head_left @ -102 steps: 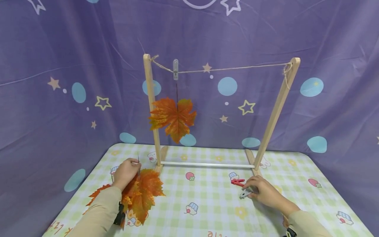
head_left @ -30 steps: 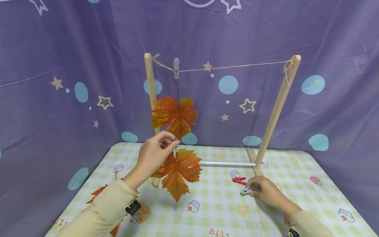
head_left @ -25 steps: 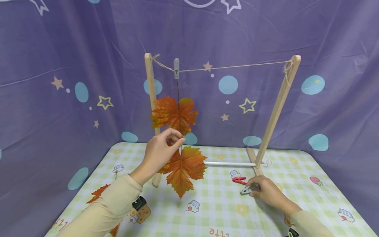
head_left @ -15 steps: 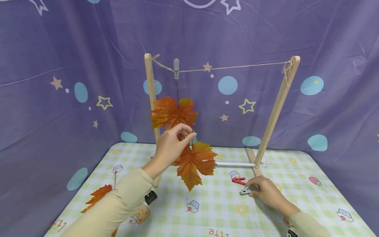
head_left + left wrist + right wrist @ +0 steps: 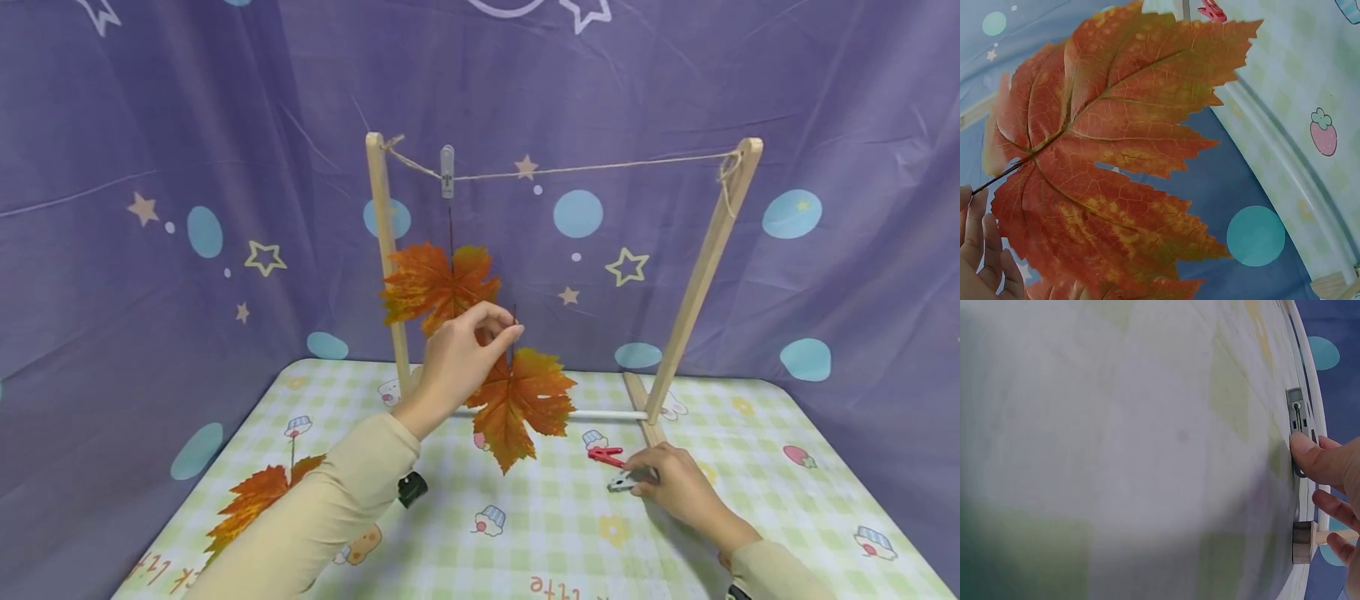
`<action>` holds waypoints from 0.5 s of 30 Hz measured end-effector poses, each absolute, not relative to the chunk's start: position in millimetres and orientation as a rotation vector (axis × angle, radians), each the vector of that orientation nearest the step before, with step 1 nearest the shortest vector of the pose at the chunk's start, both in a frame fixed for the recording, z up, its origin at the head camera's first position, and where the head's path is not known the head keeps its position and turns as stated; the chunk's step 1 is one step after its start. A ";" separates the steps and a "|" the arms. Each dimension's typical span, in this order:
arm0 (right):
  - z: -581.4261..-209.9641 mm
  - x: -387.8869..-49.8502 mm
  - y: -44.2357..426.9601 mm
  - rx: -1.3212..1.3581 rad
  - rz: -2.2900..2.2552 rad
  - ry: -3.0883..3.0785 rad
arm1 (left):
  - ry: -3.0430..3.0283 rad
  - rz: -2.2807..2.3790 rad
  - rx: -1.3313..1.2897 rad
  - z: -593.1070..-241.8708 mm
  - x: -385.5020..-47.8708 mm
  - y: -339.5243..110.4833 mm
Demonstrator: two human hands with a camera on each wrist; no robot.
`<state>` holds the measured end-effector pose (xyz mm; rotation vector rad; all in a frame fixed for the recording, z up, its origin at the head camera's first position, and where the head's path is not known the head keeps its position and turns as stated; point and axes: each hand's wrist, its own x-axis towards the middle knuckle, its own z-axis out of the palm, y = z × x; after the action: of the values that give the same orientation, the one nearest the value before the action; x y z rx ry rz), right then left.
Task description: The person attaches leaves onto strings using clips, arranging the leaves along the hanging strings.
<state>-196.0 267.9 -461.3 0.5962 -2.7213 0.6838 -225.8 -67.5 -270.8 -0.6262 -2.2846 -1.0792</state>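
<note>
Maple leaf, orange-red with greenish-yellow edges, hangs point down in the air above the checked tablecloth, its stem pinched between the thumb and fingertips of the left hand, the stem's end poking up above them. It crosses in front of the white crossbar and hides part of it. The right hand, low at the right, has its thumb and fingers clamped on a grey clothespin; a red clothespin lies just beyond, near the fingers. Behind the left hand, which covers its lower tip, a second leaf hangs by its stem from another grey clothespin on the twine. That twine runs between two wooden posts, dipping near the left one. A third leaf lies on the tablecloth, partly hidden behind the left sleeve. A purple curtain with stars and blue spots hangs at the back.
</note>
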 end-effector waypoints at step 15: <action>-458.2 -194.3 265.1 0.605 0.693 -2.718 | -2.261 -0.947 -0.639 -253.7 -242.8 -52.3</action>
<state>-194.3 265.1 -458.2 0.6049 -2.7179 0.6933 -242.8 -52.3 -253.7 -0.6389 -2.2610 -0.9465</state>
